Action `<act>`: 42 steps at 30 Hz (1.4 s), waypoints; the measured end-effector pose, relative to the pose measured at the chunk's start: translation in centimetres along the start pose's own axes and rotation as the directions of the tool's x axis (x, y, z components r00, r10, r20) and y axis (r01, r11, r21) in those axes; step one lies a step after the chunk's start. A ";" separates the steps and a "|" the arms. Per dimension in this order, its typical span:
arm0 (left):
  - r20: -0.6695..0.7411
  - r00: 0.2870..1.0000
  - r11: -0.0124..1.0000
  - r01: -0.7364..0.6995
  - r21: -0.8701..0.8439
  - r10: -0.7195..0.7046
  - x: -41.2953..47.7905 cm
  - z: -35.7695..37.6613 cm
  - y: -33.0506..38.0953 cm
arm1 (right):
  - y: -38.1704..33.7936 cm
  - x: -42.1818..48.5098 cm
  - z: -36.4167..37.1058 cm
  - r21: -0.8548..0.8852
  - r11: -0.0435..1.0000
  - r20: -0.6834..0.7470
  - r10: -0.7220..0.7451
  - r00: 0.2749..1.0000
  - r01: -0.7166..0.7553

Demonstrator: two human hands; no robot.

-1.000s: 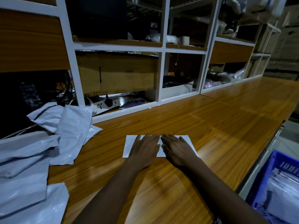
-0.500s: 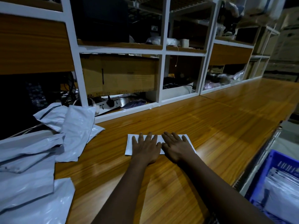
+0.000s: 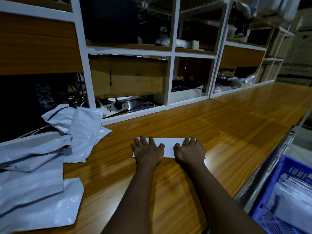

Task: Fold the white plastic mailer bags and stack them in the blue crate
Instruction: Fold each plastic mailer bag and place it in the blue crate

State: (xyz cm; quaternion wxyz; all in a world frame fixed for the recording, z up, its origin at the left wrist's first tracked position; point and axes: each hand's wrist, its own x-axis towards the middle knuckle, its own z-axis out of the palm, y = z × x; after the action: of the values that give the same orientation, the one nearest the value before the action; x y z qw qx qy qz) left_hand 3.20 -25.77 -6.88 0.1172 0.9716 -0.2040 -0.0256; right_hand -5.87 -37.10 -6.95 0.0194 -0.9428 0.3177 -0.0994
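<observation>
Mailer bag [image 3: 168, 146] pressed flat — hands, left [image 3: 148, 152] and right [image 3: 190, 152], now spread apart.

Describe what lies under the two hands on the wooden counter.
A folded white mailer bag lies flat under the left hand and right hand, palms down near its ends. The middle strip shows between them; the parts beneath the palms are covered.

Both forearms reach forward, roughly parallel and bare. The left hand [image 3: 148, 152] lies palm down, fingers spread and extended flat. The right hand [image 3: 190, 151] lies palm down just beside it, fingers likewise spread. A narrow gap separates the two hands; neither curls around anything.
</observation>
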 end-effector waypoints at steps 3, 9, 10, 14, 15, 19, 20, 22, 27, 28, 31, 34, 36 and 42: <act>0.032 0.999 0.999 -0.037 0.030 0.036 0.4 -0.2 -0.4 | 0.4 1.1 0.8 0.053 0.997 0.024 0.052 0.998 -0.053; 0.102 0.977 0.980 -0.194 0.049 0.188 1.7 -0.9 -2.8 | 2.0 2.8 2.2 -0.023 1.000 0.047 -0.018 0.999 0.019; 0.071 0.978 0.979 -0.200 0.042 0.197 1.7 -0.9 -3.1 | 2.0 2.7 2.0 -0.018 1.000 0.039 -0.009 0.999 0.009; -0.188 0.933 0.950 -0.290 0.113 0.307 0.9 -0.9 -2.5 | 1.0 2.1 0.7 -0.008 0.993 -0.158 -0.120 0.980 0.120; -0.208 0.909 0.932 -0.344 0.114 0.361 0.8 -0.9 -2.1 | 0.8 2.0 0.6 0.010 0.979 -0.171 -0.199 0.965 0.204; -0.171 0.861 0.878 -0.474 0.071 0.479 0.9 -0.7 -0.9 | 0.4 2.9 1.6 0.163 0.887 -0.128 -0.416 0.900 0.433; -0.153 0.863 0.876 -0.478 0.059 0.481 1.1 -0.5 -0.8 | 0.3 2.9 1.7 0.177 0.872 -0.133 -0.438 0.889 0.456; -0.109 0.876 0.883 -0.469 0.026 0.469 1.2 -0.3 -0.9 | 0.3 3.0 1.6 0.143 0.865 -0.143 -0.462 0.875 0.480; 0.025 0.913 0.912 -0.407 -0.045 0.408 1.8 -0.1 -1.0 | 0.9 3.0 1.9 -0.086 0.882 -0.001 -0.465 0.885 0.463; 0.034 0.917 0.917 -0.397 -0.043 0.399 1.9 0.0 -1.0 | 1.0 3.0 2.1 -0.121 0.882 0.024 -0.456 0.890 0.455; 0.020 0.944 0.944 -0.330 -0.013 0.331 2.0 0.1 -0.9 | 1.1 2.8 2.3 -0.165 0.893 0.025 -0.420 0.907 0.418; 0.027 0.967 0.966 -0.256 0.037 0.255 1.8 0.0 -0.8 | 0.9 2.3 2.2 -0.208 0.899 -0.003 -0.395 0.919 0.385; 0.054 0.973 0.972 -0.227 0.053 0.224 1.7 0.0 -0.8 | 0.9 2.2 2.1 -0.198 0.919 -0.024 -0.351 0.936 0.340; 0.080 0.984 0.981 -0.168 0.096 0.161 2.4 -0.7 -2.6 | 1.7 2.8 2.4 -0.169 0.939 0.002 -0.304 0.953 0.300</act>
State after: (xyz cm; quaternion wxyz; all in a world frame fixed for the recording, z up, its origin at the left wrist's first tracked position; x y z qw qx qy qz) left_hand 6.45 -24.24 -6.84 0.0617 0.9545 -0.2889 -0.0402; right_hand -4.20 -40.23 -9.00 -0.0790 -0.9773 0.1767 -0.0857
